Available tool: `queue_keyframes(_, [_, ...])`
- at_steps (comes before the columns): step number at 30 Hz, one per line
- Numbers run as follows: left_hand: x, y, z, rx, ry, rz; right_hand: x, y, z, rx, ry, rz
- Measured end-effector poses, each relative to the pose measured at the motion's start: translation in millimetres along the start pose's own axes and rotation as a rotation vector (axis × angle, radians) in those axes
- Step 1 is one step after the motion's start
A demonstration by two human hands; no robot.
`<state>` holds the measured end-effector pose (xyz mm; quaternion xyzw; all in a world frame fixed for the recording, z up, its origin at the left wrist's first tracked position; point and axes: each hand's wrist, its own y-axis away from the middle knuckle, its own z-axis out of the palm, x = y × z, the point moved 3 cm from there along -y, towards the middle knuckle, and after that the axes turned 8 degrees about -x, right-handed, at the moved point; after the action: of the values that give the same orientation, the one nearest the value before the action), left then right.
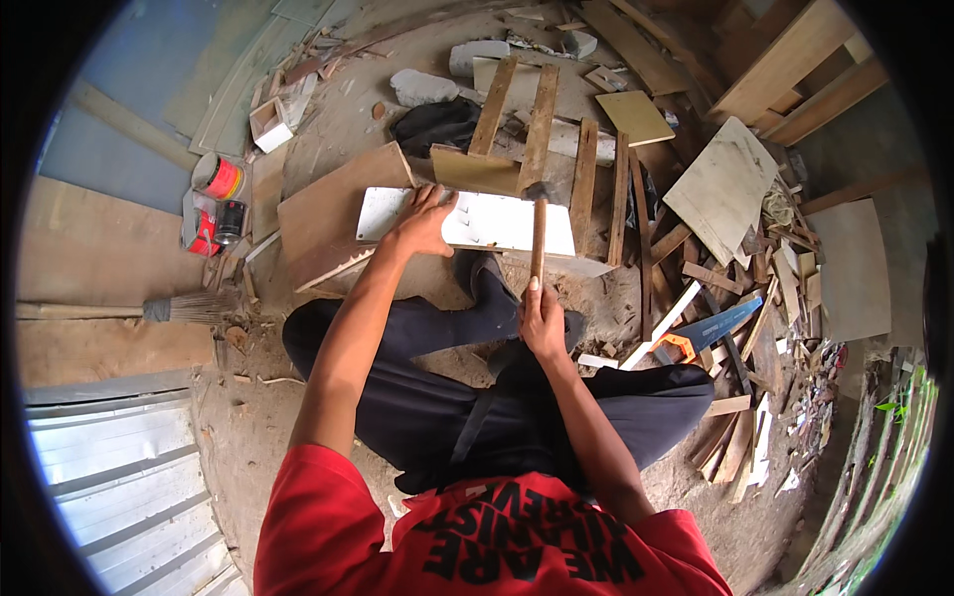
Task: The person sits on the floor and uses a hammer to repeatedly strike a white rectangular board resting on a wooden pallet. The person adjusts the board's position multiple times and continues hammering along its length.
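Note:
A long white board (512, 226) lies crosswise in front of my crossed legs, with small dark marks or nails on its face. My left hand (424, 221) rests on its left half, fingers spread and reaching the far edge. A hammer (539, 238) is in my right hand (543, 320), which wraps round the lower end of its wooden handle. The dark hammer head is over the right part of the board, near its far edge; whether it touches cannot be made out. A brown plywood panel (333, 204) stands against the board's left side.
Wooden strips (542, 114) lie beyond the board. To the right are scrap wood, a blue handsaw (730, 320) with an orange handle, and a pale square panel (723, 189). Paint cans (219, 177) and a broom (189, 310) are at the left, near corrugated metal sheeting (129, 477).

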<state>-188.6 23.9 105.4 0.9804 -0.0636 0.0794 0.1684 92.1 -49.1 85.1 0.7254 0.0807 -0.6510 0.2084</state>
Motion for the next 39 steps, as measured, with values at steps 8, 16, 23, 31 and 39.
queue_keyframes(8, [-1, -4, -5, -0.048, 0.028, -0.015, -11, -32, 5, 0.005, 0.034, 0.015])
queue_keyframes(16, [1, -7, -10, -0.086, 0.042, -0.014, -17, -44, -2, 0.087, 0.254, -0.020])
queue_keyframes(23, [-4, -9, -6, -0.103, 0.068, -0.008, -17, -44, -3, 0.010, 0.315, 0.038])
queue_keyframes(31, [-6, -9, -5, -0.097, 0.066, -0.017, -13, -48, -4, 0.031, 0.186, 0.118])
queue_keyframes(39, [1, -7, -13, -0.119, 0.062, -0.029, -23, -48, -4, 0.015, 0.222, 0.110])
